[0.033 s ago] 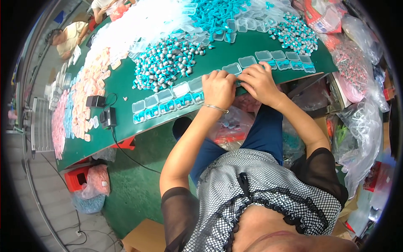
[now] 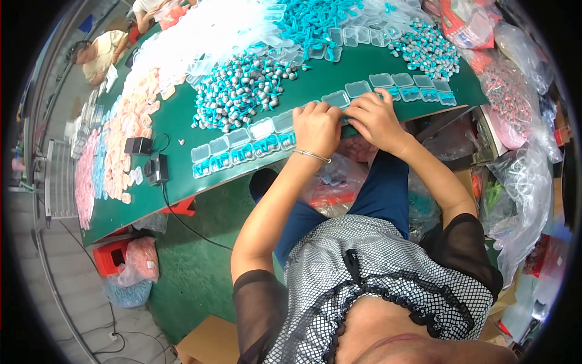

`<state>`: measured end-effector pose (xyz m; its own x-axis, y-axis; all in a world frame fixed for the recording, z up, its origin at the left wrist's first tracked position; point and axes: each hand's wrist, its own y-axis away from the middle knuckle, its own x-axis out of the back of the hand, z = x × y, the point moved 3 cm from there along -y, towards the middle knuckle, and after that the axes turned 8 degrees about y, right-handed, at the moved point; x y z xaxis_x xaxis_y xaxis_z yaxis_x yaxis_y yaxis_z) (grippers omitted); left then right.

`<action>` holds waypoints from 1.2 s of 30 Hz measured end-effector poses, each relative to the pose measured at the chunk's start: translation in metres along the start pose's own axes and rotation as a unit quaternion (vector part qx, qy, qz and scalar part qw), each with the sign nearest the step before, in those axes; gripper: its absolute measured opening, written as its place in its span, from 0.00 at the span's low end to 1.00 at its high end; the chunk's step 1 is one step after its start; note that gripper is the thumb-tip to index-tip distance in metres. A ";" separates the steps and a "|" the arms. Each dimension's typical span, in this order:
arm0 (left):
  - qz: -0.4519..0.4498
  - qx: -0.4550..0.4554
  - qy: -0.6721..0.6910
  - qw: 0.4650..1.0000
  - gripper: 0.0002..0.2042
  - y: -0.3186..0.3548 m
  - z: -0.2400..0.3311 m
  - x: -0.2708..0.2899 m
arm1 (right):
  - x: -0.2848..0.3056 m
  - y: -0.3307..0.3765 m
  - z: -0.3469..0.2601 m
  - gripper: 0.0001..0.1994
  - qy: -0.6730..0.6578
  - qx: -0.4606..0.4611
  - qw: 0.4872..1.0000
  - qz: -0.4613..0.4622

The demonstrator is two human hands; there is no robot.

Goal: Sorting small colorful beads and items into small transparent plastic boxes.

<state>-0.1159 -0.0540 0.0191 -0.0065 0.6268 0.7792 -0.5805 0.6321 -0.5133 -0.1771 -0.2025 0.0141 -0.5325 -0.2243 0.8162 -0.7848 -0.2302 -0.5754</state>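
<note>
Clear boxes [image 2: 262, 128] flank the left hand [image 2: 317, 128] and right hand [image 2: 374, 121], fingers curled; what either grip holds, I cannot tell.

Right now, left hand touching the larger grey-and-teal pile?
Apart: the head view shows green tabletop and clear lids between the left hand and the larger grey-and-teal pile.

No readable text, label, brand, number or sign on anything in the head view.
</note>
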 end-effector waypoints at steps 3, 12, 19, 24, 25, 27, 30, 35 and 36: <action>-0.012 0.004 -0.016 1.000 0.03 0.001 -0.002 0.000 | 0.001 -0.005 -0.001 0.09 0.003 0.014 1.000 -0.005; -0.022 -0.007 -0.025 0.999 0.01 -0.005 -0.002 -0.002 | -0.002 0.000 -0.001 0.09 -0.014 0.002 1.000 0.014; -0.030 -0.022 -0.028 0.999 0.02 -0.006 -0.004 -0.002 | -0.005 -0.001 -0.001 0.10 -0.021 0.003 1.000 0.009; -0.064 0.032 0.001 0.997 0.03 -0.005 -0.008 0.002 | -0.003 -0.001 -0.001 0.10 -0.037 -0.006 0.999 0.015; -0.072 0.044 0.013 0.996 0.04 -0.004 -0.008 0.003 | -0.003 -0.001 -0.001 0.10 -0.037 -0.006 0.999 0.015; -0.074 0.047 0.014 0.996 0.05 -0.003 -0.007 0.006 | -0.001 -0.001 -0.003 0.10 -0.032 0.005 0.999 0.015; -0.078 0.043 0.010 0.996 0.06 -0.002 -0.008 0.005 | 0.000 -0.004 -0.007 0.09 -0.017 0.024 0.999 0.020; -0.065 0.017 0.008 0.998 0.06 -0.002 -0.007 0.004 | 0.000 -0.009 -0.004 0.09 0.018 0.073 0.997 0.008; -0.065 0.014 0.007 0.998 0.06 -0.001 -0.007 0.003 | 0.000 -0.010 -0.004 0.09 0.020 0.090 0.996 0.002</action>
<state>-0.1096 -0.0500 0.0196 0.0810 0.5468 0.8334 -0.5991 0.6949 -0.3977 -0.1706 -0.1968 0.0196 -0.5500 -0.1880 0.8137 -0.7152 -0.3970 -0.5752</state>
